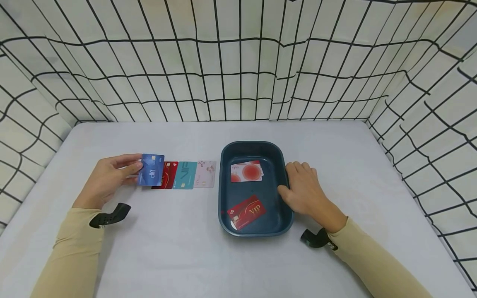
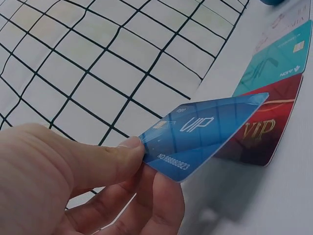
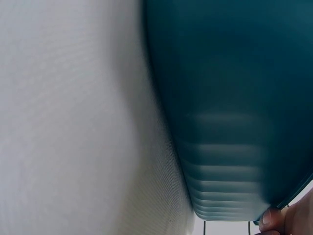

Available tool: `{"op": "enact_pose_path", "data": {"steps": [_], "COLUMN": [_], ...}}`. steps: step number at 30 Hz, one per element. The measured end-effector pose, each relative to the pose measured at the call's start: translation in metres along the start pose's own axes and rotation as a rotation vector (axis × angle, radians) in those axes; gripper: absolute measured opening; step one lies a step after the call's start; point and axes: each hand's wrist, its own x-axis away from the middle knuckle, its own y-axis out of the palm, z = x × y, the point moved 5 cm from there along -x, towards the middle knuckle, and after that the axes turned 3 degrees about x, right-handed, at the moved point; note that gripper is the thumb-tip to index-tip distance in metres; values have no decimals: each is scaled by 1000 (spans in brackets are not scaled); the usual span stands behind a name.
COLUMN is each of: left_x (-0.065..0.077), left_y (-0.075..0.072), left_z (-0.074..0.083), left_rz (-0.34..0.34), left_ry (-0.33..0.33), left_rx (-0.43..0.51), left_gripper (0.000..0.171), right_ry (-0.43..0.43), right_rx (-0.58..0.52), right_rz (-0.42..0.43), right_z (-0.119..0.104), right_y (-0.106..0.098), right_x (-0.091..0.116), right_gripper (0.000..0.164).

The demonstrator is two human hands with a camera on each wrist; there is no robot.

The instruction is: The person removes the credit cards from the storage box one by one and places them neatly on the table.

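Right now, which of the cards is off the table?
The blue VIP card, pinched in the left hand. Three other cards lie flat in the row and two lie in the tray.

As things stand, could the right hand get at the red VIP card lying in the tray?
Probably yes. The right hand grips the near right rim of the tray, and the red VIP card lies flat and uncovered just inside; nothing lies between them, though the hand would have to release the rim.

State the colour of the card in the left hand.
Blue card, with white VIP lettering; left wrist view shows it best.
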Motion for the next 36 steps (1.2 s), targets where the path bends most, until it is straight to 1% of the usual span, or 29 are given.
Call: {"op": "enact_pose_path", "data": {"steps": [11, 18, 29, 36], "left_x": [-3, -3, -3, -4], "left_y": [-6, -10, -12, -13], "left_z": [-9, -14, -17, -15], "left_rz": [21, 41, 62, 73], "left_ry": [-35, -83, -94, -100], "left_rx": [-16, -60, -95, -110], "left_gripper": [63, 65, 62, 61], "right_ry": [0, 1, -3, -4], "right_rx": [0, 2, 5, 2], "right_rz": [2, -3, -2, -4], "right_z": [0, 0, 0, 1], "right_y": [1, 0, 0, 0], "right_x": [-1, -1, -1, -1], "right_gripper": [28, 27, 27, 27]}}
